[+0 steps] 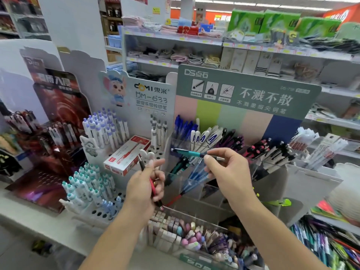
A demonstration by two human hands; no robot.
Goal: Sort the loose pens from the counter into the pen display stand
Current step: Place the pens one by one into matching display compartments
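Teal pen (194,153), dark at its left end and capped with a silver metal tip at the right, lies nearly level in the air, pinched between the thumb and fingers of the right hand (226,170). It hangs just in front of the clear acrylic compartments of the pen display stand (245,94), whose green header board carries white Chinese lettering over pastel stripes. Behind the pen those compartments hold blue pens (184,126), white pens marked with a blue A (204,138) and dark pens with pink ends (259,150).

The left hand (145,187) is lower and to the left, fingers curled round a red pen (153,187) with a black tip (there looks to be more than one pen in that grip, but I cannot tell how many), index finger stretched out.

Left of the hands, a white DOMI stand (150,94) holds purple-capped pens (105,127) and teal-capped pens (87,182), with a red-and-white pen box (126,155) lying tilted on it. Below the forearms a clear tray of pastel erasers (187,232) sits at the counter edge.
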